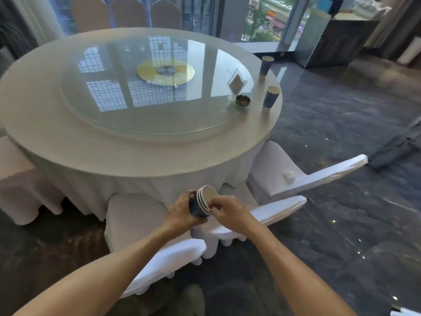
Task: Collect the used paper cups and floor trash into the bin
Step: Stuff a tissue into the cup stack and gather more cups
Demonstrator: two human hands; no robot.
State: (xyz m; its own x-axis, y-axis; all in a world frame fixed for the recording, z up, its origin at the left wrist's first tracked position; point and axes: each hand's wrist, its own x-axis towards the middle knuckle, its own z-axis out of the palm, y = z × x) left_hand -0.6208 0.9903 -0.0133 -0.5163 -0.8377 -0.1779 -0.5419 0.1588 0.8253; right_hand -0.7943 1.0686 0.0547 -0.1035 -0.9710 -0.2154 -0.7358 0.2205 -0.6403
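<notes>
1. Cups nested into one stack [203, 202] sit in both hands, below the near edge of the round table [127, 153] and above the white-covered chairs [136, 215].
2. The left hand [182, 212] wraps its fingers around the dark blue body of the stack, closed on it, tilting the open mouth up and to the right.
3. The right hand [227, 213] pinches the white rims at the stack's mouth between thumb and fingertips.
4. Two more paper cups stand upright at the table's right edge: the farther cup [265, 66] nearer the window, the nearer cup [270, 97] just beside a dark ashtray [242, 100].
5. The ashtray and a clear card stand [237, 84] sit on the right rim of the glass turntable [157, 87].
6. A crumpled white scrap [288, 176] lies on the seat of the chair at the table's right.
</notes>
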